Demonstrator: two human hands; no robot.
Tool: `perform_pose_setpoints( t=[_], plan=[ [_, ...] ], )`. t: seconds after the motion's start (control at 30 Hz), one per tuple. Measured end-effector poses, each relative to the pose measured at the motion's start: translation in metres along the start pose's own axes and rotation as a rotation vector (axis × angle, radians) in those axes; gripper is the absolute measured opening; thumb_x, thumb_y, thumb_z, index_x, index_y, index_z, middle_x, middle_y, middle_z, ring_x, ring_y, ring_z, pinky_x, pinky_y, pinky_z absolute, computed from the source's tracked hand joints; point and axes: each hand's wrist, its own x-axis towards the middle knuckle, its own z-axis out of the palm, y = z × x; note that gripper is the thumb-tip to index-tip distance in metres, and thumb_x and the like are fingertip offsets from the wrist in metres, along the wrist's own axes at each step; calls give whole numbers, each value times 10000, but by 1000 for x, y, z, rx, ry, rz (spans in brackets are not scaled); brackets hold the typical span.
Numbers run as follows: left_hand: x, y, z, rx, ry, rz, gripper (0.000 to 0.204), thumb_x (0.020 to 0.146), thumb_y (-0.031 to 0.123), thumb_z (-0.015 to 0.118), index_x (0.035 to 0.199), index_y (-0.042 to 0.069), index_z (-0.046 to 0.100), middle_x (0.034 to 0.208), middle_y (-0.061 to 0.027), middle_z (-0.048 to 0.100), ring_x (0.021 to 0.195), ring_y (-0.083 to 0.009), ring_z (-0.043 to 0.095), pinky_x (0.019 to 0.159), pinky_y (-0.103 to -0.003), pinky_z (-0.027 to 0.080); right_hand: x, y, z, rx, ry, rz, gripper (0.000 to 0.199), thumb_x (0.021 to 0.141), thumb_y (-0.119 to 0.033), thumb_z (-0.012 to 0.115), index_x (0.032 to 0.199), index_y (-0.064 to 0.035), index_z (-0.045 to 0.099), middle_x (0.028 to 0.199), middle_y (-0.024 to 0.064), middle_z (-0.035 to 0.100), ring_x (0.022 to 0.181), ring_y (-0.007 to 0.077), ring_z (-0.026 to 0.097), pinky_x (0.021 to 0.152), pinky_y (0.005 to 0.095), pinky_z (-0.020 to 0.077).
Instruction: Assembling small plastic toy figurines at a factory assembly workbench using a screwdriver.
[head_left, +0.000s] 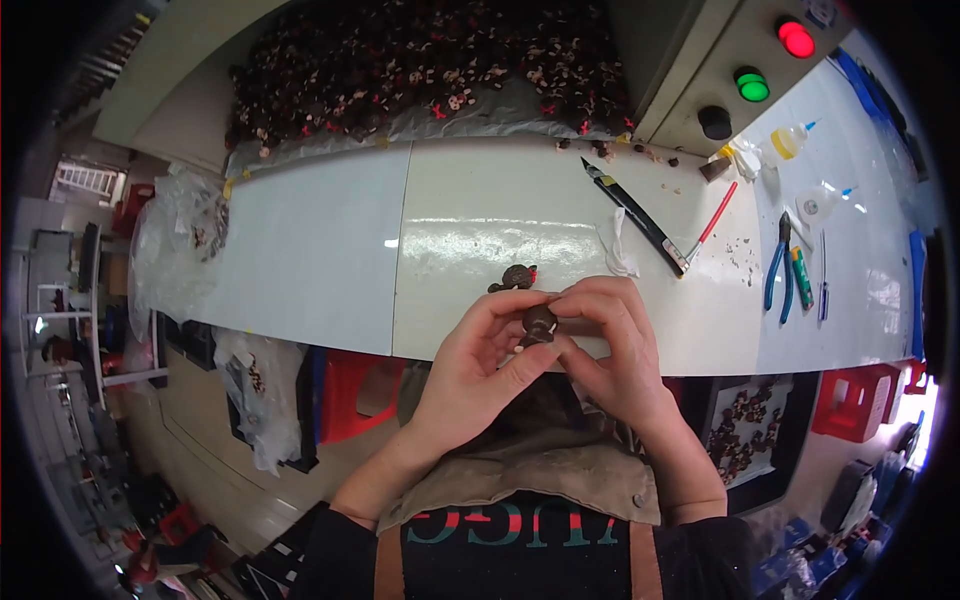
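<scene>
Both forearms rise from the lower edge and meet at the white tabletop [480, 220] edge. The left hand [480, 365] and right hand [615, 345] pinch a small dark brown piece [539, 320] together, fingers clamped around it, just in front of a similar piece [516, 278] lying on the tabletop.

Black sleeves pushed up forearms; black top, red-green print; tan apron, brown straps.
</scene>
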Motion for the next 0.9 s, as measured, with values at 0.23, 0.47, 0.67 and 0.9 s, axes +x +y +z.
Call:
perform_pose_setpoints(
  t=[0.23, 0.47, 0.67, 0.9],
  plan=[
    [2, -2, -16, -135, -103, 0, 461, 833, -39, 618, 1255, 1, 437, 1215, -58, 471, 1073, -134, 511, 929, -265, 437, 1, 5, -3, 66, -31, 53, 369, 678, 79, 695, 1007, -29, 568, 1002, 111, 536, 915, 238, 589, 752, 305, 550],
    [0, 5, -14, -116, -88, -102, 478, 842, -38, 604, 1288, 0, 436, 1207, -66, 502, 1097, -140, 504, 938, -270, 429, 0, 9, -11, 28, -55, 7, 330, 694, 63, 702, 991, -24, 588, 976, 107, 568, 886, 225, 599, 705, 296, 545],
    [-2, 4, -9, -108, -3, -111, 518, 819, -32, 617, 1301, -25, 427, 1226, -113, 524, 1140, -191, 509, 977, -325, 416, -1, 11, -13, 29, -44, -12, 328, 705, 55, 702, 1004, -26, 596, 957, 100, 576, 860, 218, 604, 697, 292, 543],
    [-5, 7, -9, -61, -51, -70, 517, 836, -92, 556, 1321, -8, 398, 1252, -99, 490, 1179, -178, 474, 992, -305, 402, -4, 9, -5, 28, 28, 17, 327, 681, 0, 705, 988, -71, 619, 881, 67, 615, 800, 251, 592, 698, 339, 477]
  ],
)
